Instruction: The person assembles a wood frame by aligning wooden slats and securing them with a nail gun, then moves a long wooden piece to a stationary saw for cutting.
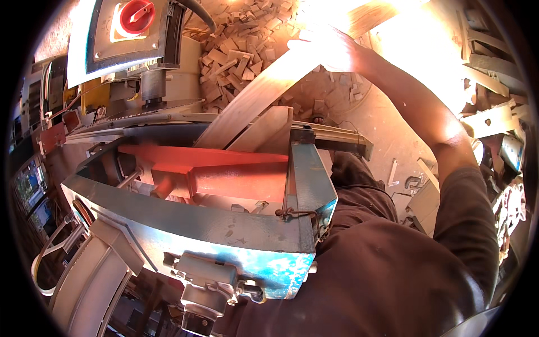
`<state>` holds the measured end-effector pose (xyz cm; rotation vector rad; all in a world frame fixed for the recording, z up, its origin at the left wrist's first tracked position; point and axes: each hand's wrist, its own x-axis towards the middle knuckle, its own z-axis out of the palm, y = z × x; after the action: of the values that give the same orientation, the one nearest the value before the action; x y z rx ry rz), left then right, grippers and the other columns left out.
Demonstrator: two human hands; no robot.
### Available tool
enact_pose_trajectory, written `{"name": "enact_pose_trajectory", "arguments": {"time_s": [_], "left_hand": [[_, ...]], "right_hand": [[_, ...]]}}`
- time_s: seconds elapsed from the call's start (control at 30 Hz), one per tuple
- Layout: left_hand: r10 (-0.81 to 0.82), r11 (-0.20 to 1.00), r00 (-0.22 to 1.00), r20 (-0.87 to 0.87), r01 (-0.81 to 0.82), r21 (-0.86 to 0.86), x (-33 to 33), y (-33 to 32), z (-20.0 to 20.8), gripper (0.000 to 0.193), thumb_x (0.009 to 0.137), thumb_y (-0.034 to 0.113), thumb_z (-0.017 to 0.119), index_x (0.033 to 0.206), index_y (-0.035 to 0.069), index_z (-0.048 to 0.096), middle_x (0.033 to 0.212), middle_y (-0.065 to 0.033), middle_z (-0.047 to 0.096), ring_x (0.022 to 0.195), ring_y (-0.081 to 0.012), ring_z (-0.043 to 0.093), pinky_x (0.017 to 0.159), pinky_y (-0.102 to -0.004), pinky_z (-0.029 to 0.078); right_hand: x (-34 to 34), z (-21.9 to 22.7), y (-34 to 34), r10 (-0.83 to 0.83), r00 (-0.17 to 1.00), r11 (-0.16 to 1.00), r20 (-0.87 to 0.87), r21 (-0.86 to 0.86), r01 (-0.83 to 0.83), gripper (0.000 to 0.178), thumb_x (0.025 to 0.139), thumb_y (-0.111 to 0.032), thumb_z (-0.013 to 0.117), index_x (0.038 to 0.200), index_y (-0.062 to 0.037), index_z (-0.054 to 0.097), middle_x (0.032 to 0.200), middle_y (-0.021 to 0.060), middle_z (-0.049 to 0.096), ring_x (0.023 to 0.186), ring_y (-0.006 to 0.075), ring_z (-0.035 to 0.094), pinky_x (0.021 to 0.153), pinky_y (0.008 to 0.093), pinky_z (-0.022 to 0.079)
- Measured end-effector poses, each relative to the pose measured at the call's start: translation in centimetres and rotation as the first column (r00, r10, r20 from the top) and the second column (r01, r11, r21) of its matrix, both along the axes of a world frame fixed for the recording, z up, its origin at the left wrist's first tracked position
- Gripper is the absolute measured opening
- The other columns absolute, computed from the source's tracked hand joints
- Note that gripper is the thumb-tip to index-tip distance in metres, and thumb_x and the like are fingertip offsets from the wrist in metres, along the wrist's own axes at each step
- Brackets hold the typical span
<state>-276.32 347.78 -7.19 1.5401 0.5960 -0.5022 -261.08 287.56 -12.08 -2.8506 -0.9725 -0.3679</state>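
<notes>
My right hand (336, 50) reaches out from the right, over a long pale wooden board (264, 92). Its fingers wrap over the board's far part, though strong sunlight washes out their detail. The board slants down to the left, its near end behind the red metal part (241, 177) of a machine. Beside that end a shorter piece of wood (266, 132) leans, partly hidden by the same red part. Nowhere in the picture does my left hand show.
The machine's blue-grey frame (196, 219) stands close in front of me. Far left are a toothed round blade (151, 110) and a control box with a red rotary switch (136, 17). Wood offcuts (241, 56) heap up beyond; more scrap timber (488, 121) lies right.
</notes>
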Motion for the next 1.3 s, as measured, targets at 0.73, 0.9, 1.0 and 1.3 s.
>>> {"name": "enact_pose_trajectory", "arguments": {"time_s": [0.73,0.9,1.0,1.3], "left_hand": [[-0.031,0.997,0.991,-0.129,0.021,-0.079,3.7,-0.9,0.0,0.052,0.096,0.025,0.067,0.140,0.002,0.054,0.146,-0.0149,0.052,0.132,-0.0296,0.052,0.109,-0.0408,0.042],[-0.046,0.997,0.988,-0.149,0.036,-0.071,4.5,-1.7,0.4,0.052,0.095,0.026,0.067,0.140,0.003,0.054,0.146,-0.0146,0.052,0.132,-0.0295,0.052,0.109,-0.0409,0.042],[-0.053,0.997,0.986,-0.159,0.043,-0.065,5.0,-2.0,0.6,0.052,0.095,0.026,0.067,0.140,0.003,0.054,0.146,-0.0145,0.052,0.132,-0.0295,0.052,0.109,-0.0410,0.042],[-0.080,0.996,0.977,-0.196,0.072,-0.047,5.8,-3.1,1.7,0.053,0.095,0.026,0.068,0.140,0.003,0.054,0.145,-0.0141,0.052,0.132,-0.0294,0.052,0.108,-0.0413,0.042]], "right_hand": [[-1.6,-1.3,-1.4,-0.114,0.993,0.990,0.031,0.093,0.111,0.064,0.075,-0.005,0.068,0.137,-0.0165,0.060,0.116,0.0075,0.064,0.112,0.0304,0.059,0.109,0.0436,0.044],[-1.4,-3.9,-1.0,-0.228,0.960,0.973,-0.159,-0.054,0.222,0.068,0.083,-0.010,0.069,0.147,-0.0263,0.051,0.149,0.0076,0.053,0.142,0.0257,0.044,0.123,0.0419,0.029],[-1.3,-5.7,-0.5,-0.212,0.973,0.977,-0.088,-0.058,0.208,0.067,0.084,-0.011,0.069,0.147,-0.0262,0.051,0.150,0.0068,0.053,0.143,0.0244,0.044,0.124,0.0411,0.028],[-1.7,-3.5,-1.1,-0.126,0.976,0.961,0.175,0.265,0.076,0.055,0.077,-0.020,0.066,0.131,-0.0150,0.063,0.119,0.0091,0.063,0.115,0.0310,0.055,0.100,0.0481,0.042]]}}
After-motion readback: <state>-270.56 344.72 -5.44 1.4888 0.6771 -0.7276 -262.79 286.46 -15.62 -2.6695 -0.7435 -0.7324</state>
